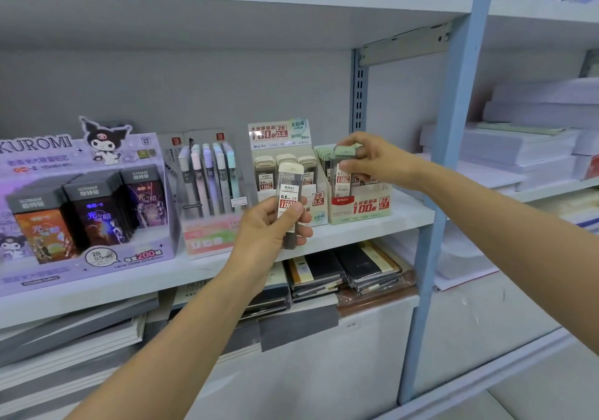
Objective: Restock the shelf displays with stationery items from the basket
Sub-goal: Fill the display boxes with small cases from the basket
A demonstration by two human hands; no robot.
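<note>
Now a cream-capped lead case (289,197) is gripped upright by the left hand (267,227) just before the 0.5 box (318,205), while a green-capped case (344,167) is pinched by the right hand (372,157) over the 0.7 box (359,208).

The shelf (356,230) bears a Kuromi box (81,209), a pencil stand (210,199), a 0.5 lead box (318,208) and a 0.7 lead box (359,207).

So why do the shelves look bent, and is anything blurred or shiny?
Head view: the wide-angle lens tilts the blue metal upright and slants the white shelf board; glare streaks the clear plastic front of the purple Kuromi display box; the pink cardboard display box looks soft.
</note>
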